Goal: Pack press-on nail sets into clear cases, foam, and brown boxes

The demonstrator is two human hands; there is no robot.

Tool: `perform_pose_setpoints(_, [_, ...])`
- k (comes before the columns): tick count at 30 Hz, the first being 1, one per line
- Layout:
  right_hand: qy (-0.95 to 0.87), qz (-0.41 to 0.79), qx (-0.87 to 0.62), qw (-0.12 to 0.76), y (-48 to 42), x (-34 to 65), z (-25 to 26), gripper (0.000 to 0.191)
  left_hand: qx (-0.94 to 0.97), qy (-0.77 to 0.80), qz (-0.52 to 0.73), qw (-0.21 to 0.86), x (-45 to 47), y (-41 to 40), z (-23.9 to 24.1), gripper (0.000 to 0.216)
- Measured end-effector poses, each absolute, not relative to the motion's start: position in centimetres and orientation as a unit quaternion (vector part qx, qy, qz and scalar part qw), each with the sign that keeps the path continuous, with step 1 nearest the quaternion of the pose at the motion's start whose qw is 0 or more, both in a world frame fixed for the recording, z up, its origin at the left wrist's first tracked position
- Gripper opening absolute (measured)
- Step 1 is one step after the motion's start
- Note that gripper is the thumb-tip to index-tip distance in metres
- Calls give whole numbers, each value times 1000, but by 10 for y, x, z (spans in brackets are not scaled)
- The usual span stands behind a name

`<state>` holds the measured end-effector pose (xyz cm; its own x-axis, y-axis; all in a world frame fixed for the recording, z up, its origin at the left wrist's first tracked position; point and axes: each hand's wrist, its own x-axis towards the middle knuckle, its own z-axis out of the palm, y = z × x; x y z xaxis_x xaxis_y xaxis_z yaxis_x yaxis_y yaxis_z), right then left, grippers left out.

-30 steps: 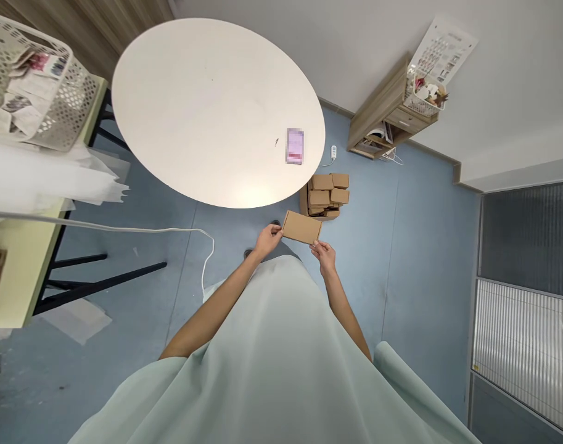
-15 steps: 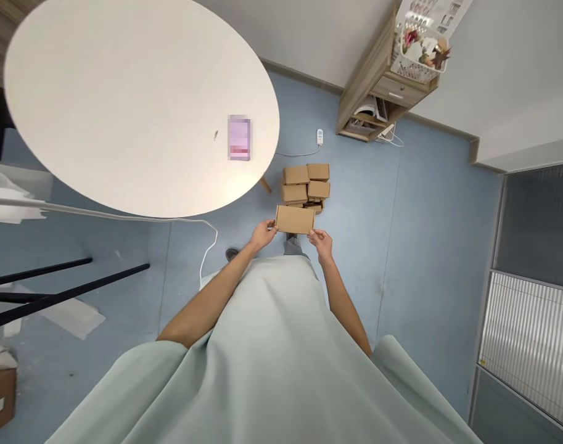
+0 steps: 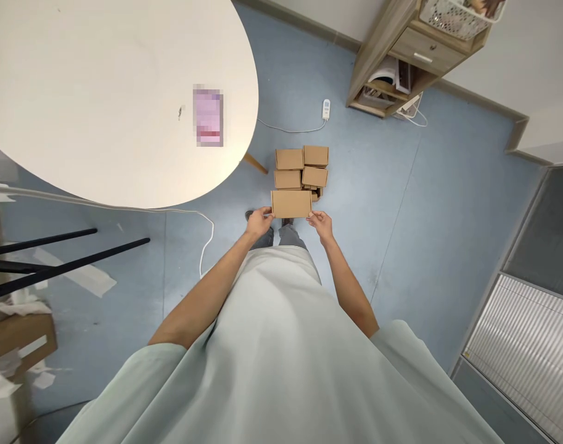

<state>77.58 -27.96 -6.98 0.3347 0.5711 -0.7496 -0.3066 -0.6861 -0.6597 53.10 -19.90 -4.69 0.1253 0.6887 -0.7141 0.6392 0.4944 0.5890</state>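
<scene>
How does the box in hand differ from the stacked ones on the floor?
The held box is gripped at its ends by left hand and right hand; the stacked boxes lie untouched on the floor. The held box appears wider than each stacked one. All are brown cardboard.

At 11 o'clock, pink item (image 3: 208, 117) on table (image 3: 100, 92) pixelated, unreadable. Table cut by top and left edges. At 12 o'clock, box stack (image 3: 315, 155) partly hidden behind held box (image 3: 291, 203).
</scene>
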Motion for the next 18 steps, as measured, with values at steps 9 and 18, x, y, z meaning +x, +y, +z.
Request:
perform_pose_setpoints(9, [-89, 572, -728, 368, -242, 780, -102, 32, 497, 677, -12, 543, 545, -162, -61, 42])
perform_pose_setpoints(18, [-92, 562, -737, 365, -224, 779, -171, 33, 494, 681, -17, 541, 545, -148, -147, 41])
